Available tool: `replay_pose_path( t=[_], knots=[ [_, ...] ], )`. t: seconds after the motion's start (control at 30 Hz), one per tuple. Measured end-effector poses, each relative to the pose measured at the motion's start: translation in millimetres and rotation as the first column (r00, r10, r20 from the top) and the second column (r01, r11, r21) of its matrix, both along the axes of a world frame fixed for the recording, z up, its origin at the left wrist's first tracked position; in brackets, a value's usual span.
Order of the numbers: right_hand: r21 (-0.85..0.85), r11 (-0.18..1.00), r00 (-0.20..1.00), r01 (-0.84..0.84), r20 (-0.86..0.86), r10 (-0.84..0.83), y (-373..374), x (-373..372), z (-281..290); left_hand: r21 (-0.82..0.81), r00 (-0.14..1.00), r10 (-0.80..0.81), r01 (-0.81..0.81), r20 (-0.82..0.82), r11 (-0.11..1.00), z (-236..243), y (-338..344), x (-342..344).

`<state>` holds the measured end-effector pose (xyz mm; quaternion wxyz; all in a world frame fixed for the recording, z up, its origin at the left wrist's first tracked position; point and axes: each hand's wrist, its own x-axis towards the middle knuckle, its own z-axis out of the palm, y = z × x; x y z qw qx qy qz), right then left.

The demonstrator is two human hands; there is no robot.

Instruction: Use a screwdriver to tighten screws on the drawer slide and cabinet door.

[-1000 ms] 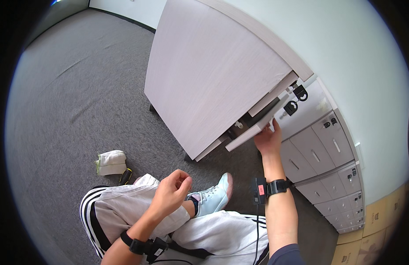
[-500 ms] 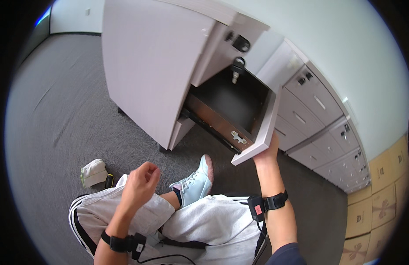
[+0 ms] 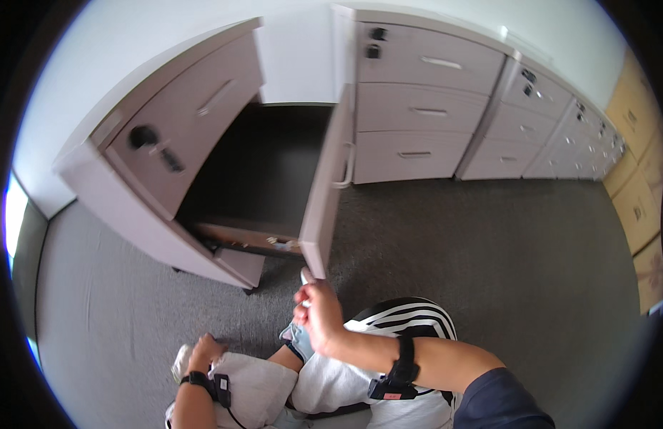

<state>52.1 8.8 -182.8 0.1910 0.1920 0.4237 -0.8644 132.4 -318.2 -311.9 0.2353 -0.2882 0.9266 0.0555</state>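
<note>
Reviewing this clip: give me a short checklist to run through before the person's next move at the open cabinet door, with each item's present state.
1. Cabinet door swung open: ok, it stands wide with the dark inside showing.
2. Right hand at the door: ok, it sits just under the door's lower corner; whether it touches the edge, cannot tell.
3. Right hand empty: not ok, a small pale object shows at its fingertips; what it is, cannot tell.
4. Left hand clear of the door: ok, it rests low by the person's knee.
5. Things on the cabinet's bottom ledge: cannot tell, only small blurred items show.
6. Neighbouring drawers shut: ok.
</note>
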Motion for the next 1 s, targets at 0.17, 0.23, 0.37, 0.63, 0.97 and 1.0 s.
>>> replay_pose_path(
  t=[0.17, 0.23, 0.37, 0.63, 0.97, 1.0],
  knots=[
    [-0.207, 0.967, 0.984, -0.152, 0.059, 0.167, -4, 7, 16, 0.095, 0.996, 0.002, 0.006, -0.09, 0.995, -9, 2, 0],
    [-0.287, 0.948, 0.985, -0.136, 0.065, 0.161, -2, 5, 23, 0.221, 1.0, -0.002, 0.006, -0.02, 0.975, -2, 7, -5],
    [-0.276, 0.944, 0.981, -0.182, 0.014, 0.194, 2, 4, 33, 0.239, 0.96, -0.116, 0.053, 0.255, 0.969, 16, 25, -11],
    [-0.259, 0.946, 0.979, -0.192, 0.016, 0.203, -1, 4, 29, 0.151, 0.866, -0.25, 0.204, 0.433, 0.967, 17, 17, -6],
    [-0.238, 0.949, 0.978, -0.208, -0.032, 0.206, -12, 1, 16, -0.099, 0.973, 0.031, -0.008, 0.23, 0.995, -45, -55, 19],
    [-0.244, 0.945, 0.976, -0.219, -0.041, 0.215, -12, 0, 14, -0.102, 0.974, 0.036, -0.013, 0.226, 0.995, -47, -52, 16]
  ],
)
